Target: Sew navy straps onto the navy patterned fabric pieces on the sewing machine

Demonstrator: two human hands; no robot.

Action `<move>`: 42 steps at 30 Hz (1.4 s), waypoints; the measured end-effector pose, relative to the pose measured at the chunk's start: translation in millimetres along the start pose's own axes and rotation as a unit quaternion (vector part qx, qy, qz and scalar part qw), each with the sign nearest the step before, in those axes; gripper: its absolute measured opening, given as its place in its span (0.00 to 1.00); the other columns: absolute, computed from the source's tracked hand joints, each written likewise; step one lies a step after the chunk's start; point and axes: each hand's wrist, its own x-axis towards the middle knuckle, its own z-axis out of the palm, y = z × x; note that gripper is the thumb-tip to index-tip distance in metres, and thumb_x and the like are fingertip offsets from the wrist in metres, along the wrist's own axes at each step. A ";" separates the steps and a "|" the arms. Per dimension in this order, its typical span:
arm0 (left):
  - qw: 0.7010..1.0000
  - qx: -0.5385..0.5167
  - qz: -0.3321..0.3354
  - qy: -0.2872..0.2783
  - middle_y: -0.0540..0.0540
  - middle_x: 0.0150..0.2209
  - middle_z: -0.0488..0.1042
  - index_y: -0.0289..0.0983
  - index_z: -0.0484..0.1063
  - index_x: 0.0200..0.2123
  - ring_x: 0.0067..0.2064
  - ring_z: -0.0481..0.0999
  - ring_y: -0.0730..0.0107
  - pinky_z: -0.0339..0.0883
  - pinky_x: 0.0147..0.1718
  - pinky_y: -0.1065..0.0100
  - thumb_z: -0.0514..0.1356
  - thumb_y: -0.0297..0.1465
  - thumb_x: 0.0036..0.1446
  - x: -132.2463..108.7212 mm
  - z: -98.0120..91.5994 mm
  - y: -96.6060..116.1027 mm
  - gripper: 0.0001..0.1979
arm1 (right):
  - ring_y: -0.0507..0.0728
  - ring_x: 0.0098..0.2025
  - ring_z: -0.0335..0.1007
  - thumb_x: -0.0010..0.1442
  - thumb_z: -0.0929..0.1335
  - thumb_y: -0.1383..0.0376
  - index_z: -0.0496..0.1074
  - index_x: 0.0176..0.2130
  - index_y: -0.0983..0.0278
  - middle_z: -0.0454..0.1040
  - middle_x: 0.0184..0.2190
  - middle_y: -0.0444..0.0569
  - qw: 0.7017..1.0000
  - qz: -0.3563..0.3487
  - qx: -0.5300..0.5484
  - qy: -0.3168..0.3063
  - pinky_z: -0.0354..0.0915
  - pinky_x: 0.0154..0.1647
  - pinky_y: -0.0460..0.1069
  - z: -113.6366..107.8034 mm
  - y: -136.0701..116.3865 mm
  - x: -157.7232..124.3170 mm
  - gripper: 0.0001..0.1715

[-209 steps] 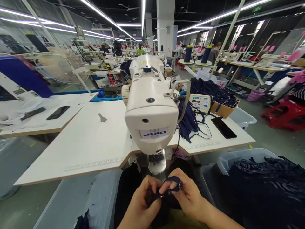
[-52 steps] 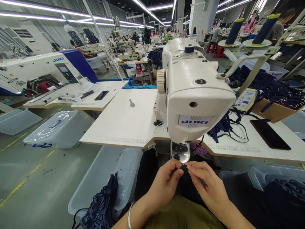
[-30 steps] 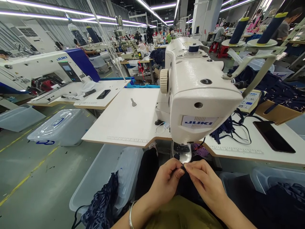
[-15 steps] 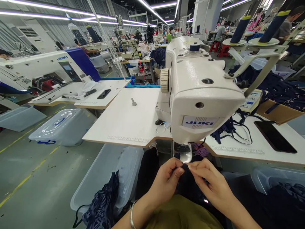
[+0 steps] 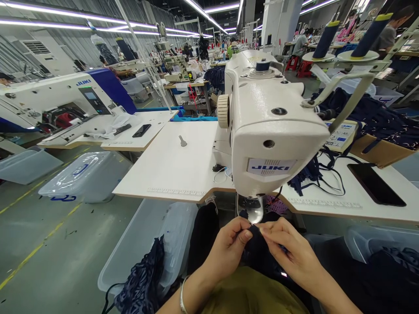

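Head view: left hand (image 5: 229, 249) and right hand (image 5: 290, 248) pinch navy fabric (image 5: 254, 233), nearer the metal plate (image 5: 257, 213) than seven seconds ago.

One softly creased olive-green cloth garment (image 5: 253, 293), covering the torso. One slim, smooth, silver-coloured metal bangle (image 5: 182, 297), left wrist. Plain black cloth trousers (image 5: 203, 237), left leg clearest. One pale shoe with darker markings (image 5: 211, 201), partly hidden. Left hand (image 5: 227, 249) and right hand (image 5: 288, 244), bare; forearms likewise.
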 end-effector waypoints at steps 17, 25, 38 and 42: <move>0.999 -0.019 -0.038 -0.019 0.46 0.37 0.69 0.36 0.71 0.38 0.32 0.69 0.72 0.65 0.32 0.70 0.54 0.42 0.64 -6.3 -3.9 7.0 0.15 | 0.61 0.38 0.70 0.63 0.61 0.64 0.71 0.38 0.62 0.75 0.36 0.53 0.917 0.164 -0.341 0.125 0.65 0.37 0.52 -29.3 121.7 55.7 0.10; 0.999 0.000 -0.030 -0.030 0.44 0.40 0.71 0.36 0.71 0.38 0.35 0.71 0.69 0.66 0.35 0.69 0.53 0.41 0.64 -7.1 -4.8 9.6 0.15 | 0.67 0.46 0.65 0.62 0.58 0.69 0.71 0.42 0.70 0.70 0.44 0.65 0.901 0.154 -0.380 0.142 0.62 0.45 0.59 -28.9 152.9 71.0 0.15; 0.998 0.057 0.008 -0.008 0.43 0.41 0.71 0.37 0.72 0.38 0.43 0.71 0.64 0.66 0.44 0.64 0.55 0.37 0.63 -4.4 9.5 13.4 0.11 | 0.59 0.43 0.74 0.58 0.72 0.59 0.67 0.52 0.62 0.76 0.40 0.53 0.972 -0.088 -0.209 0.057 0.74 0.43 0.52 -2.2 -5.8 -3.0 0.24; 0.995 0.086 0.040 0.010 0.44 0.41 0.70 0.38 0.71 0.35 0.43 0.71 0.64 0.66 0.44 0.64 0.57 0.34 0.62 -3.7 10.4 11.3 0.06 | 0.58 0.44 0.74 0.62 0.68 0.69 0.65 0.56 0.63 0.76 0.42 0.54 0.960 -0.084 -0.250 0.095 0.74 0.45 0.53 11.9 -9.7 -5.7 0.22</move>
